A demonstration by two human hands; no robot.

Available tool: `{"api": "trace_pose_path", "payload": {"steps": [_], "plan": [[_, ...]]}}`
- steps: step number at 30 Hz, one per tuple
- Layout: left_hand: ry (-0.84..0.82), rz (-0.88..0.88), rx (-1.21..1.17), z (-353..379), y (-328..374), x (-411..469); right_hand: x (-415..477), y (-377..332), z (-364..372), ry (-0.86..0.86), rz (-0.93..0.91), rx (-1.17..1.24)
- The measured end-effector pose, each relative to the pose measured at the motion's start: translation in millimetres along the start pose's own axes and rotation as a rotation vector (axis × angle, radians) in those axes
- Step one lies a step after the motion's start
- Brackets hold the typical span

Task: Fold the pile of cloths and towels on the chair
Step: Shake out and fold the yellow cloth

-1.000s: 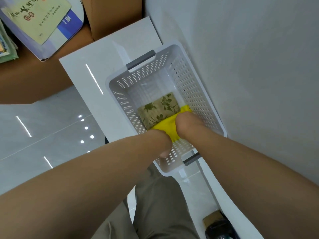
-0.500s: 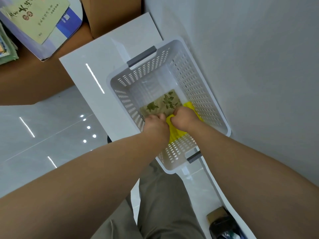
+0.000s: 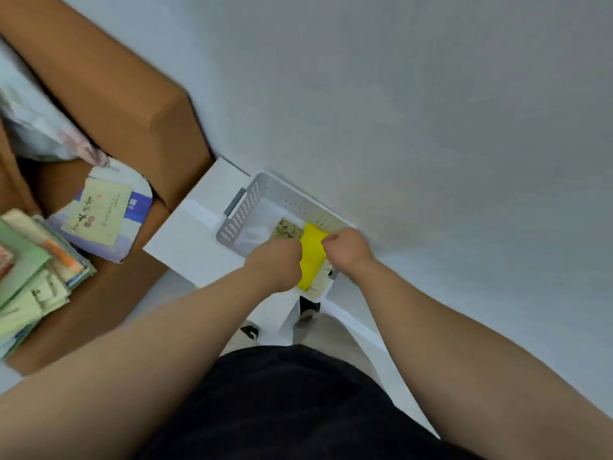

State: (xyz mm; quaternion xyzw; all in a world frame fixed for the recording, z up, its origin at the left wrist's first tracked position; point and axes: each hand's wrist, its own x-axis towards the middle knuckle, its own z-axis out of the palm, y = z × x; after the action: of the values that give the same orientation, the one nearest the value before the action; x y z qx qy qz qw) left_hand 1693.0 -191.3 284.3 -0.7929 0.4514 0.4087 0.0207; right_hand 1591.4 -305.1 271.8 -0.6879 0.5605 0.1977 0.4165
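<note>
- Left hand (image 3: 278, 264): over the near-left side of the basket (image 3: 262, 191), knuckles up and fingers curled under, right against the left edge of the yellow cloth (image 3: 311, 252). The fingers are hidden from my feed, so I can't tell if it has a grip.
- Right hand (image 3: 345, 250): fingers curled, with thumb and forefinger pinching the far right corner of the yellow cloth.
- Yellow cloth: folded into a narrow rectangle and lying inside the basket at its near end, between the two hands.
- Leaf-print cloth (image 3: 288, 228): also folded and in the basket, just beyond the yellow one and touching it. The left hand partly covers it.
- Basket: white and perforated with a grey handle on the far end. It sits on the white worktop (image 3: 185, 239), tight against the wall (image 3: 431, 127).
- Brown chair (image 3: 109, 94): to the left of the worktop. A booklet (image 3: 99, 214) and a stack of papers (image 3: 33, 277) lie on its seat, and there is pale printed fabric (image 3: 36, 134) further back.
- The frame is motion-blurred, so fine detail is soft.
</note>
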Motion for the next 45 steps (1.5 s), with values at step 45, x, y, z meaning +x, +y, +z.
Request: {"api": "trace_pose_path", "payload": {"steps": [45], "plan": [[-0.577, 0.855, 0.004, 580.7, 571.9, -536.5, -759.9, 801.3, 135.0, 1.191, 0.564, 1.545]]}}
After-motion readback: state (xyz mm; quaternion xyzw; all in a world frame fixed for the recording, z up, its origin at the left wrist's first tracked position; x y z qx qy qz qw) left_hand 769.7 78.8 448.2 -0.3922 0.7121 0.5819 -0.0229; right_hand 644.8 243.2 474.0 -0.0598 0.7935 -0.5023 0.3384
